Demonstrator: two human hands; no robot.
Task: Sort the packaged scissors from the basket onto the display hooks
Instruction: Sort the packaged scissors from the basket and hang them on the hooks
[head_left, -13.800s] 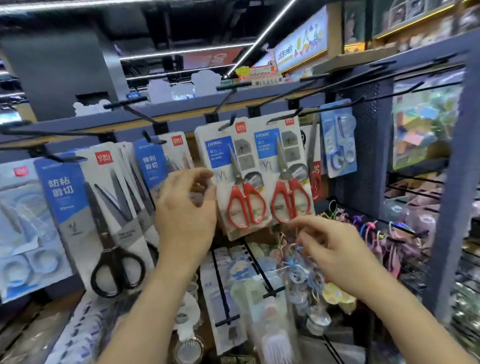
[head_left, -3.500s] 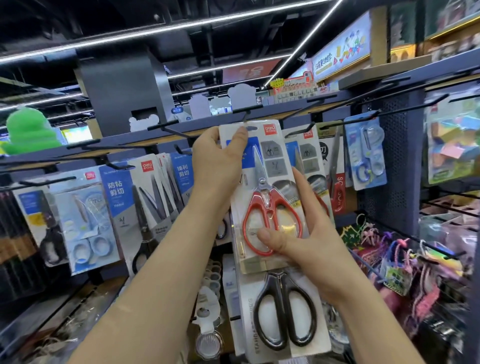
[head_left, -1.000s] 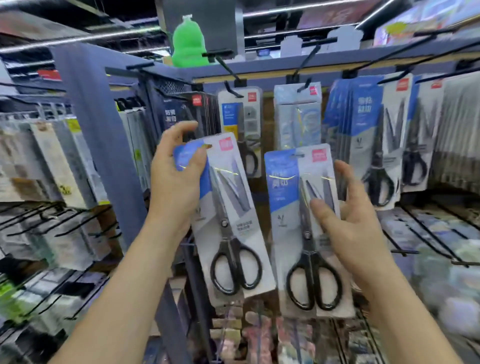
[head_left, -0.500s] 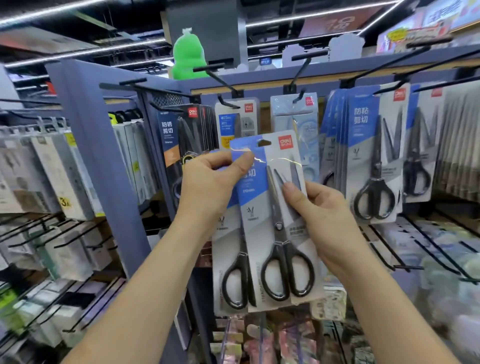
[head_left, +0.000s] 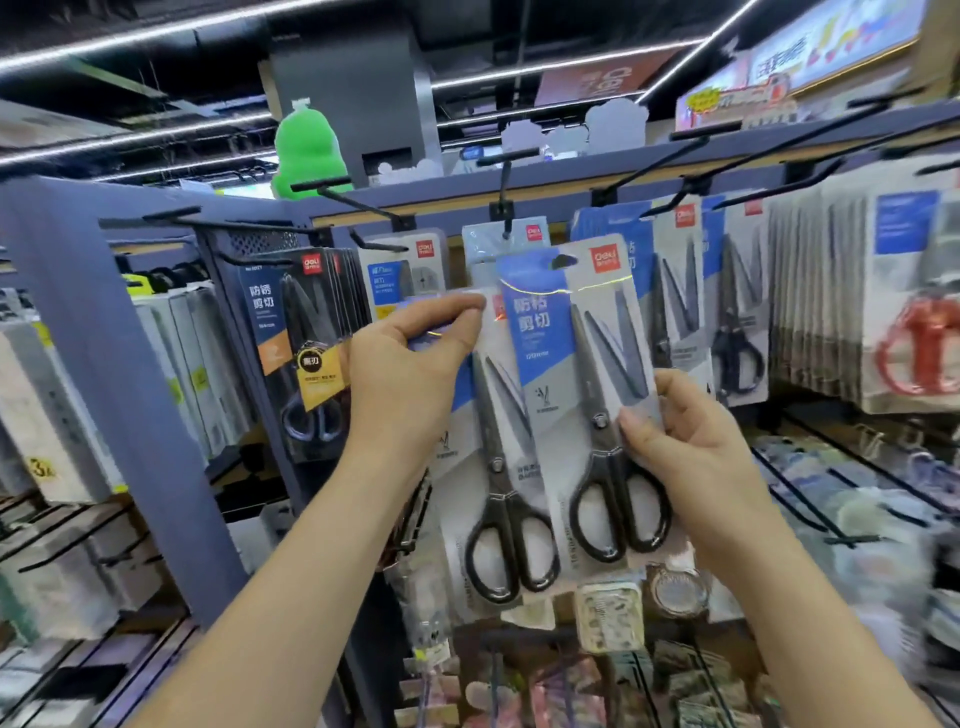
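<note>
- A shop aisle under strip lights. A blue display rack (head_left: 156, 395) fills the view, with black hooks (head_left: 501, 192) jutting from its top rail and a green plush toy (head_left: 306, 150) on top.
- Rows of hung scissor packs (head_left: 737, 312) crowd the right side of the rack, and a dark pack with an orange label (head_left: 306, 343) hangs at the left.
- Half a second ago the two held packs were stacked almost squarely, one over the other. Now they are fanned apart and overlap only along one edge.
- The right pack (head_left: 582, 364) is now higher and in front, covering the right edge of the left pack (head_left: 498, 493). Both hold black-handled scissors and neither is on a hook.
- The left hand (head_left: 410, 374) has shifted off the front pack. Its grip is clamped on the upper left corner of the left pack, thumb and fingertips pinching the card.
- The right hand (head_left: 691, 441) holds the right pack at its right edge. The thumb presses the front near the scissors' pivot, and the fingers curl behind.
- The right pack's hang hole (head_left: 563, 260) is just below and to the right of the centre hook, in front of a pale blue pack (head_left: 483, 249) that hangs there.
</note>
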